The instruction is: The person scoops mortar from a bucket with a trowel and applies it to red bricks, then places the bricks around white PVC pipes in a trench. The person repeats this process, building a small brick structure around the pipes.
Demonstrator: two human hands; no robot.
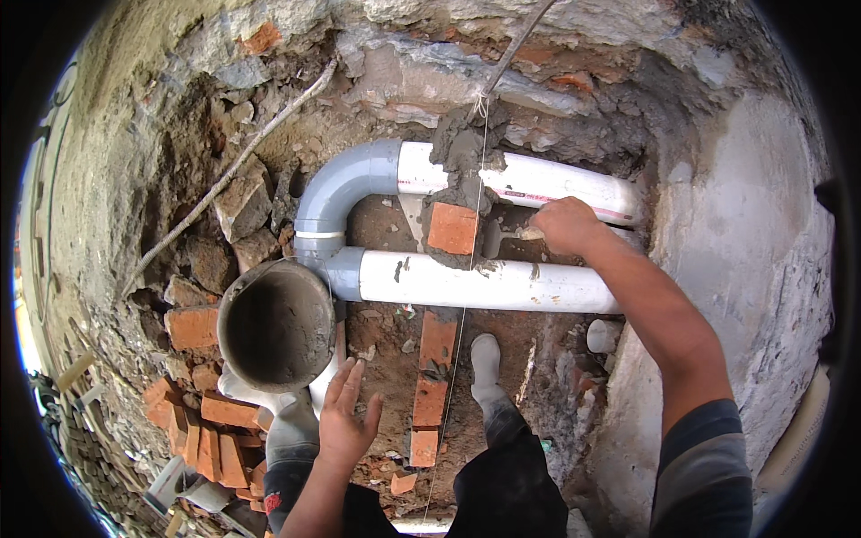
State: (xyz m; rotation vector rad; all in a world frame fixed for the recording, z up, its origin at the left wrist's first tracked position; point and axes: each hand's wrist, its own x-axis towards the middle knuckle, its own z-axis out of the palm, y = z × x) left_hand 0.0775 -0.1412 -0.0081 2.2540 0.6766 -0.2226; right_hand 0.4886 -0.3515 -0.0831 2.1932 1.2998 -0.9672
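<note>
My right hand (567, 226) is closed round the handle of a trowel (492, 239), between two white pipes. The trowel's blade stands against the right side of a brick (452, 229) set in wet mortar (463, 192). That mortar runs up over the upper white pipe (545, 186) and reaches the top edge of the lower white pipe (502, 285). Below the rim of a mortar bucket (235, 351), my left hand (346, 425) hangs with its fingers apart and nothing in it. Grey mortar coats the bucket's inside.
Grey elbow fittings (345, 184) join the pipes on the left. A taut string (462, 341) runs past the brick. A brick row (432, 386) lies between my boots (485, 363). Loose bricks (211, 444) are piled at lower left. Rough walls (735, 224) surround the pit.
</note>
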